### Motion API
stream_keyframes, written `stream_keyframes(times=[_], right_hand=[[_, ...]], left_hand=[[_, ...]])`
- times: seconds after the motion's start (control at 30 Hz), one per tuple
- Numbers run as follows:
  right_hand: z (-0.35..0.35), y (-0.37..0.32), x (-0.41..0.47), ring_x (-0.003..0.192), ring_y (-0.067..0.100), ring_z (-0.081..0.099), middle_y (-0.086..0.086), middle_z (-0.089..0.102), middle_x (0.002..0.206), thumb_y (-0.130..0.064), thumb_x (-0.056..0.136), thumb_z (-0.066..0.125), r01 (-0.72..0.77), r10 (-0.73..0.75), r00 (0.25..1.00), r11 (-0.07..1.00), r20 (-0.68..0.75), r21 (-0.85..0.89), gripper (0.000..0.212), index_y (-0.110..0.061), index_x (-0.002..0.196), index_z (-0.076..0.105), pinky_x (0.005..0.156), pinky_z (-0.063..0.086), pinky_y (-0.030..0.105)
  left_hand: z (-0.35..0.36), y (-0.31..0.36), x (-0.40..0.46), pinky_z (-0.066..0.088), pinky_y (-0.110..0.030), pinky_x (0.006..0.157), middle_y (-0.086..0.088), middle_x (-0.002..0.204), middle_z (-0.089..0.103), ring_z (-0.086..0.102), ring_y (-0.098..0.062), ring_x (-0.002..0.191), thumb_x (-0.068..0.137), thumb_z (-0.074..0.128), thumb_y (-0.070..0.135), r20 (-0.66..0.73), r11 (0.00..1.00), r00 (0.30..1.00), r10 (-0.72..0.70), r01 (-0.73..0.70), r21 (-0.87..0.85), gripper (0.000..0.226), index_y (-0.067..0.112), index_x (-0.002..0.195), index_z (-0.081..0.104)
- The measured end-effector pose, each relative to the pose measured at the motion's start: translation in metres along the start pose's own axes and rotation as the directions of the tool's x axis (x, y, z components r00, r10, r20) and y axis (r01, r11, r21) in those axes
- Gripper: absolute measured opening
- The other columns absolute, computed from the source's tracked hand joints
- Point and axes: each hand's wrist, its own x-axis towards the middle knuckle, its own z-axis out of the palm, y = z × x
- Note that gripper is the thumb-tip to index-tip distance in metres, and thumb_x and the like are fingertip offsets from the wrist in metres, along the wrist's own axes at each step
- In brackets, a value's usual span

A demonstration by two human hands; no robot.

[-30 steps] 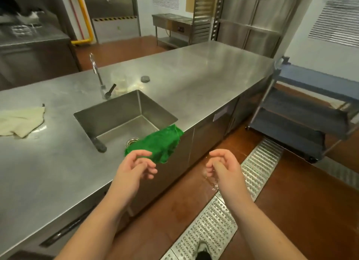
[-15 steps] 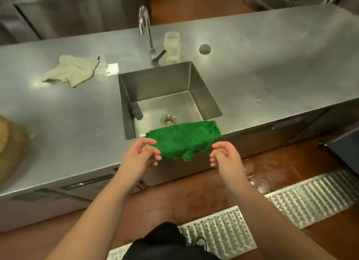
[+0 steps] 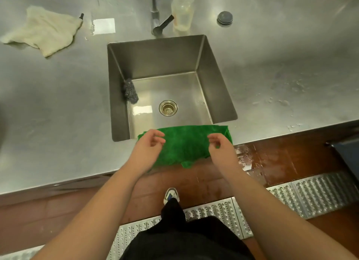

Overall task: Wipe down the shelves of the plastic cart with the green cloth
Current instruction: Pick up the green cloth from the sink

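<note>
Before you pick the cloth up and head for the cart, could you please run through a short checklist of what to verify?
1. Green cloth within reach, draped over the counter edge by the sink: ok.
2. Left hand gripping the cloth: not ok, fingers curled above it.
3. Right hand gripping the cloth: not ok.
4. Both hands free of other things: ok.
5. Cart shelves in view: not ok.
6. Cloth damp: cannot tell.

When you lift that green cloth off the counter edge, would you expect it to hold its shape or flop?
Probably flop: the cloth already drapes over the counter edge with a ragged hanging hem. It looks light, being thin and folded. It may be damp, as it lies beside the sink and droplets show nearby, so it could cling a little.
</note>
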Motion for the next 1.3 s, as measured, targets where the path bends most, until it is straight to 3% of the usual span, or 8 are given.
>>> stream_keyframes(times=[0.13,0.23,0.37,0.57,0.73,0.93,1.13,1.3], right_hand=[[-0.004,0.009,0.043,0.121,0.021,0.051,0.003,0.058,0.129,-0.009,0.091,0.059,0.163,-0.175,0.985,0.925,-0.005,-0.345,0.038,-0.019,0.128,0.061,0.106,0.042,0.035],[-0.005,0.016,0.068,0.131,0.031,0.042,0.008,0.052,0.139,-0.022,0.087,0.066,0.152,-0.196,0.980,0.803,-0.015,-0.577,0.052,-0.021,0.137,0.052,0.107,0.040,0.050],[-0.003,0.025,0.081,0.134,0.032,0.038,0.007,0.046,0.143,-0.037,0.086,0.069,0.098,-0.074,0.995,0.737,0.064,-0.669,0.066,-0.023,0.143,0.042,0.104,0.040,0.054],[-0.013,0.017,0.086,0.113,0.030,0.053,0.005,0.063,0.116,-0.034,0.088,0.067,0.119,-0.054,0.991,0.773,0.122,-0.623,0.039,-0.026,0.125,0.062,0.094,0.040,0.046],[-0.041,0.006,0.072,0.101,0.025,0.058,0.004,0.062,0.103,-0.016,0.091,0.063,0.041,-0.015,0.990,0.982,0.142,-0.183,0.016,-0.018,0.107,0.062,0.088,0.049,0.036],[-0.107,-0.013,0.038,0.092,0.023,0.067,0.005,0.069,0.098,-0.017,0.095,0.061,-0.140,0.150,0.989,0.949,-0.016,0.281,0.004,-0.021,0.097,0.061,0.077,0.057,0.040],[-0.182,-0.006,-0.021,0.096,0.034,0.073,0.012,0.075,0.104,-0.019,0.098,0.058,-0.229,0.351,0.936,0.560,0.022,0.796,0.018,-0.017,0.113,0.069,0.088,0.055,0.059],[-0.235,0.016,-0.065,0.107,0.040,0.067,0.022,0.068,0.121,-0.025,0.104,0.040,-0.052,0.344,0.939,0.192,-0.018,0.980,0.035,-0.014,0.132,0.059,0.082,0.057,0.058]], left_hand=[[0.006,-0.011,0.040,0.036,-0.033,0.109,0.001,0.129,0.057,0.047,-0.021,0.125,0.088,0.058,0.007,0.003,0.816,0.966,0.259,-0.221,0.534,0.048,0.019,0.134,0.054],[0.008,-0.016,0.070,0.024,-0.044,0.118,-0.007,0.146,0.048,0.032,-0.032,0.141,0.089,0.063,0.028,0.088,0.609,0.987,0.136,-0.154,0.778,0.063,0.020,0.147,0.039],[0.000,-0.012,0.091,0.045,-0.048,0.102,-0.009,0.131,0.060,0.053,-0.033,0.121,0.087,0.065,0.036,0.061,0.615,0.997,-0.050,-0.018,0.789,0.057,0.022,0.140,0.048],[-0.005,-0.010,0.094,0.047,-0.044,0.093,-0.009,0.107,0.063,0.055,-0.030,0.105,0.087,0.066,0.038,0.096,0.590,0.993,-0.065,-0.039,0.806,0.034,0.019,0.115,0.067],[-0.012,0.016,0.078,0.052,-0.039,0.078,-0.003,0.092,0.067,0.064,-0.024,0.089,0.094,0.060,0.027,0.171,0.831,0.985,-0.018,-0.080,0.550,0.006,0.022,0.092,0.062],[0.023,0.103,0.042,0.056,-0.030,0.060,-0.010,0.087,0.076,0.073,-0.024,0.075,0.097,0.057,0.017,0.270,0.997,0.963,0.004,0.018,-0.080,0.012,0.011,0.103,0.066],[0.134,0.177,0.003,0.059,-0.032,0.082,-0.008,0.110,0.073,0.071,-0.021,0.098,0.095,0.057,0.006,0.458,0.977,0.874,0.161,-0.077,-0.197,0.026,0.010,0.120,0.063],[0.256,0.221,-0.031,0.047,-0.021,0.100,0.009,0.135,0.058,0.059,-0.005,0.116,0.092,0.060,0.020,0.657,0.908,0.700,0.281,-0.415,0.055,0.048,0.029,0.139,0.051]])
